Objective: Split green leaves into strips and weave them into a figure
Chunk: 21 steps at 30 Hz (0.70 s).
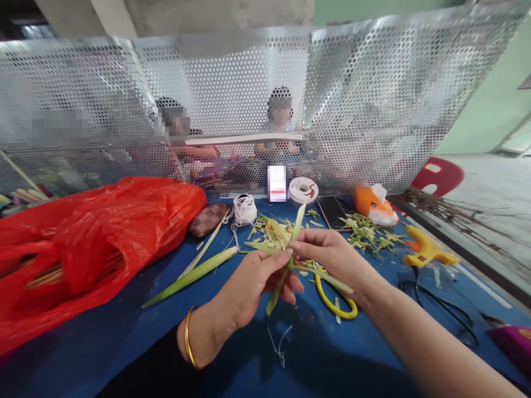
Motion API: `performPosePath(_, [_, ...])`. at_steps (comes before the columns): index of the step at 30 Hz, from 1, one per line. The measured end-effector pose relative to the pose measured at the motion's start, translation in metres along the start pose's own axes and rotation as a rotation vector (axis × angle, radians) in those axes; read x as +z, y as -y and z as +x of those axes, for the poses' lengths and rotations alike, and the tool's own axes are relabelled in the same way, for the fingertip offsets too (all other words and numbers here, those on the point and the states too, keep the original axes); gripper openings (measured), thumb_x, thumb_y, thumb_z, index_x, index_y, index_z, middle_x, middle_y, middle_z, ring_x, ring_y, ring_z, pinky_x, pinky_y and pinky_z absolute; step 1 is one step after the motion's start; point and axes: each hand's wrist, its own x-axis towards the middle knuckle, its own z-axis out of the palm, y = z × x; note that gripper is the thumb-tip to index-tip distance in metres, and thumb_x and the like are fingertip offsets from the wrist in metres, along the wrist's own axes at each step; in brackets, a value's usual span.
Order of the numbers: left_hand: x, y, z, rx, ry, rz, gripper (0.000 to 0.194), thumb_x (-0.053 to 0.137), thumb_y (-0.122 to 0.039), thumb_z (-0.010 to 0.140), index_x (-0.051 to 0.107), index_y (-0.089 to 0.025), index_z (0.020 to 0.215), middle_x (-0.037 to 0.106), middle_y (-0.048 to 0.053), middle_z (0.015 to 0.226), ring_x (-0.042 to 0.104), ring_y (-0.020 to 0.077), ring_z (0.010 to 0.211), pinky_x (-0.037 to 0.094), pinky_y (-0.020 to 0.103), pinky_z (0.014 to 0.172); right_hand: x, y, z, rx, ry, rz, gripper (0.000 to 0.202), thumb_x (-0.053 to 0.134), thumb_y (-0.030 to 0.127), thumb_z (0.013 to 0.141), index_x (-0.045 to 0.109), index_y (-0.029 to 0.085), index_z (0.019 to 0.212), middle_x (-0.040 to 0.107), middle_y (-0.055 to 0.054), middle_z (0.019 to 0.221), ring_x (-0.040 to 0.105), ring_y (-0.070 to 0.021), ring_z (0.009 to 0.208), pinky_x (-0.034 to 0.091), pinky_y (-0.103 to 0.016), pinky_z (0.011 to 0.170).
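Both hands meet over the middle of the table around pale green leaf strips (299, 222), which cross and stick out several ways. My left hand (253, 279) pinches the strips near their crossing, its thumb on top and its other fingers curled underneath. Thumb and fingers of my right hand (326, 246) close on the same strips from the right. The exact knot or fold between the fingertips is too small to make out. Under my right wrist lie scissors with a yellow handle (352, 312), partly hidden. Behind the hands spreads a pile of leaf scraps (267, 229).
Left are a red plastic bag (136, 221), a long green leaf (186, 279), a checked pouch (208, 220) and white string (244, 210). Behind stand a ribbon roll (302, 190) and a phone (332, 211). Right are tissues (375, 204) and a yellow glue gun (429, 249). People sit beyond a perforated screen (232, 77).
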Motion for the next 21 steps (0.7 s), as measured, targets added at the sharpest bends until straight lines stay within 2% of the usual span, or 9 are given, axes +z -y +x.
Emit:
performPosePath(3, [0.000, 0.004, 0.001, -0.001, 0.013, 0.006, 0.035, 0.060, -0.046, 0.085, 0.069, -0.012, 0.083, 0.068, 0.004, 0.061, 0.057, 0.0086, 0.046, 0.044, 0.018, 0.051, 0.005, -0.005, -0.001, 0.031, -0.011, 0.125, 0.027, 0.077, 0.038, 0.070, 0.064, 0.015, 0.064, 0.057, 0.003, 0.057, 0.050, -0.0082, 0.053, 0.040, -0.023, 0.056])
performPosePath(6, [0.000, 0.006, 0.001, 0.004, 0.030, 0.004, 0.031, 0.062, -0.043, 0.084, 0.069, -0.013, 0.085, 0.066, 0.002, 0.061, 0.056, 0.0081, 0.045, 0.043, 0.018, 0.049, 0.007, -0.007, -0.002, 0.016, -0.061, 0.143, 0.027, 0.079, 0.036, 0.069, 0.062, 0.015, 0.062, 0.058, 0.003, 0.056, 0.050, -0.0085, 0.051, 0.040, -0.023, 0.052])
performPosePath(12, [0.001, 0.000, 0.000, 0.009, 0.096, 0.098, 0.030, 0.067, -0.041, 0.080, 0.068, -0.012, 0.072, 0.065, 0.002, 0.057, 0.060, 0.0115, 0.046, 0.048, 0.022, 0.054, 0.014, -0.013, -0.003, -0.044, -0.127, 0.150, 0.028, 0.077, 0.035, 0.069, 0.056, 0.018, 0.060, 0.058, 0.004, 0.053, 0.048, -0.0089, 0.039, 0.037, -0.023, 0.039])
performPosePath(17, [-0.001, -0.005, -0.003, 0.012, 0.159, 0.204, 0.030, 0.065, -0.041, 0.083, 0.069, -0.012, 0.076, 0.070, 0.005, 0.061, 0.066, 0.0162, 0.057, 0.052, 0.026, 0.062, 0.021, -0.017, -0.006, -0.068, -0.192, 0.099, 0.023, 0.072, 0.034, 0.074, 0.058, 0.019, 0.066, 0.056, 0.004, 0.056, 0.046, -0.0090, 0.039, 0.035, -0.024, 0.038])
performPosePath(21, [-0.002, -0.004, -0.003, 0.022, 0.198, 0.257, 0.031, 0.063, -0.042, 0.084, 0.070, -0.013, 0.075, 0.071, 0.006, 0.061, 0.067, 0.0173, 0.061, 0.052, 0.027, 0.065, 0.022, -0.017, -0.007, -0.097, -0.234, 0.039, 0.019, 0.070, 0.033, 0.075, 0.062, 0.018, 0.069, 0.058, 0.002, 0.061, 0.047, -0.0103, 0.048, 0.038, -0.025, 0.045])
